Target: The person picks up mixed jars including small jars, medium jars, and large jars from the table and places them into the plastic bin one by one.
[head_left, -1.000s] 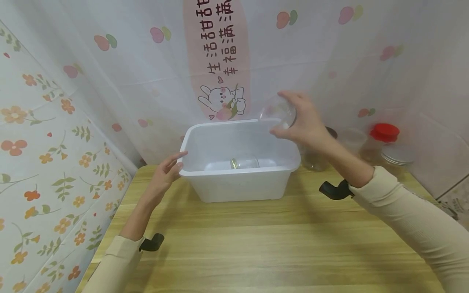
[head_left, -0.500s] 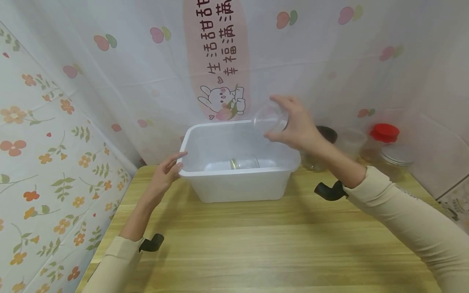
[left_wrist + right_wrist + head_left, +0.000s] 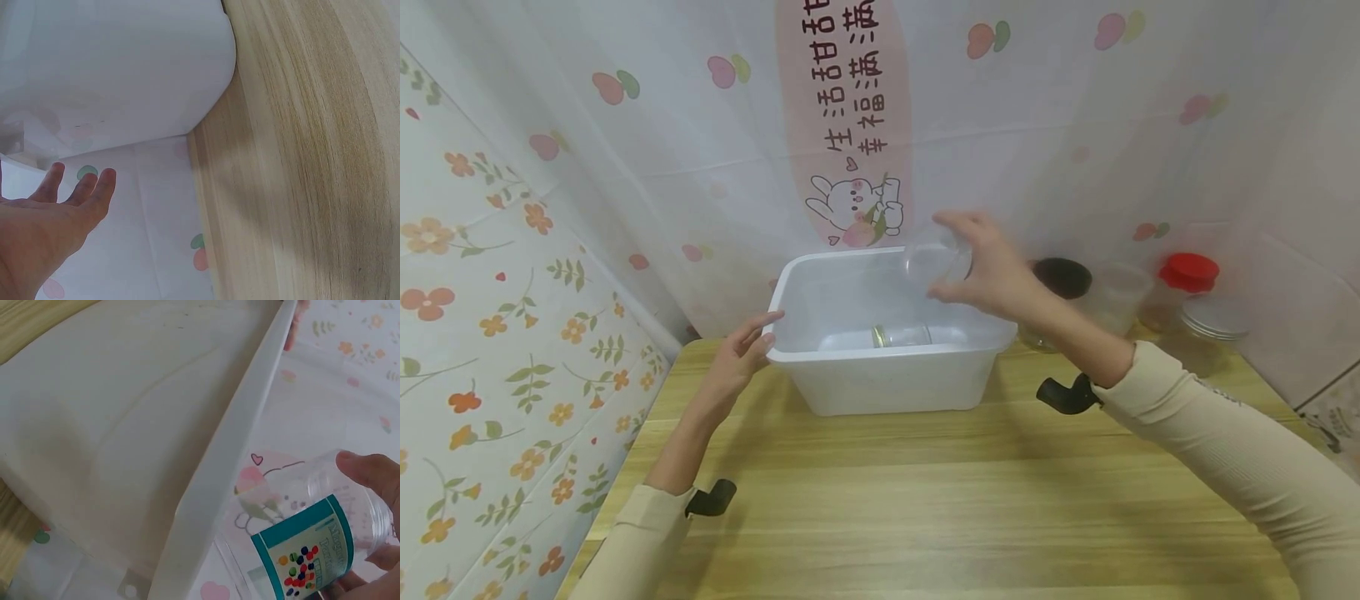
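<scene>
Right hand [image 3: 992, 271] has its fingers [image 3: 369, 472] wrapped round a clear plastic jar [image 3: 934, 260], lidless as far as the pictures show, with a teal-banded label visible in the right wrist view [image 3: 306, 550]. The jar is airborne over the back-right corner of the white bin [image 3: 887, 375], above the rim rather than inside it. It is tipped: long axis close to horizontal, one end facing left and toward the head camera, the hand gripping from the right side. So the bin interior lies down and to the left of the jar, and the right hand is clearly the nearer one to that space. Left hand [image 3: 737, 354] is released, fingers straight, tips touching or just beside the bin's left front corner; the left wrist view shows an open palm [image 3: 50, 231] next to the bin wall, holding nothing. Inside the bin a small glass jar [image 3: 901, 334] lies on its side on the floor, long axis left-right, near the middle, below and slightly left of the held jar and apart from it. On the surface [image 3: 925, 500] to the right of the bin stand more containers, one with a red lid [image 3: 1187, 271], one with a dark lid [image 3: 1062, 277], well clear of both hands.
</scene>
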The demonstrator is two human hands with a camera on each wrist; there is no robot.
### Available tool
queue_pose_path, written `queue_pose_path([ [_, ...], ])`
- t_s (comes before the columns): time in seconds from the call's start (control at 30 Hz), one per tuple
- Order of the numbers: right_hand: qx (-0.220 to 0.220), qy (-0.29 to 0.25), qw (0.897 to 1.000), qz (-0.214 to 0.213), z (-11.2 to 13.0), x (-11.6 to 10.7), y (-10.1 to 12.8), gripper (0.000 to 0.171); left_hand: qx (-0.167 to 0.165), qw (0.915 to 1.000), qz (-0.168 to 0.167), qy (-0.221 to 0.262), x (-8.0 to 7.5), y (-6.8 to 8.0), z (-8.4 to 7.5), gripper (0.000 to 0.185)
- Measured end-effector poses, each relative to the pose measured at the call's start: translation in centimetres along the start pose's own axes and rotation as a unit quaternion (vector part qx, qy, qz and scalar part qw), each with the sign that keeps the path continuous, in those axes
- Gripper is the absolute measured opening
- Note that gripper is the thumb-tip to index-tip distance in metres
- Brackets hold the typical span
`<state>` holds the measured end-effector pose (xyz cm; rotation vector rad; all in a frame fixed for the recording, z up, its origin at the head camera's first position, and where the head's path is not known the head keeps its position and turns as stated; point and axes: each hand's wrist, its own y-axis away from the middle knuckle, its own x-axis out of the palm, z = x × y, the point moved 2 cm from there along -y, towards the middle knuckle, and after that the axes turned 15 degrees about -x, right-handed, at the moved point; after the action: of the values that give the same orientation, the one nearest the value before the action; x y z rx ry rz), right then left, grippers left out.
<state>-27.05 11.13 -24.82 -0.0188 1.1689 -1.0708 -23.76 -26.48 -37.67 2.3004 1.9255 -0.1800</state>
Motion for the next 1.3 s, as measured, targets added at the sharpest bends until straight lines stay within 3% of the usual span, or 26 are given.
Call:
queue_pose_path([
  [0.2,-0.022,-0.006,0.996,0.085,-0.5,0.8,0.1,0.127,-0.003,1.0,0.0,-0.001,0.0,0.0,0.1,0.045],
  [0.3,-0.027,-0.025,0.994,0.102,-1.0,1.0,0.5,0.138,-0.001,1.0,0.0,-0.001,0.0,0.0,0.1,0.045],
  [0.4,-0.018,-0.039,0.993,0.105,-1.5,0.9,0.9,0.137,-0.001,1.0,0.0,0.001,0.1,0.0,0.0,0.044],
  [0.7,-0.001,-0.103,0.992,0.078,-2.5,-0.2,2.4,0.118,-0.001,0.9999,0.002,0.012,0.1,-0.2,0.1,0.042],
  [1.0,-0.018,-0.127,0.991,0.034,-3.5,-1.0,3.6,0.065,-0.004,1.0,0.002,0.009,0.1,-0.2,0.1,0.043],
  [1.3,0.009,-0.147,0.989,-0.013,-4.9,-2.2,5.1,0.055,-0.005,1.0,0.002,0.002,0.0,-0.1,0.2,0.044],
])
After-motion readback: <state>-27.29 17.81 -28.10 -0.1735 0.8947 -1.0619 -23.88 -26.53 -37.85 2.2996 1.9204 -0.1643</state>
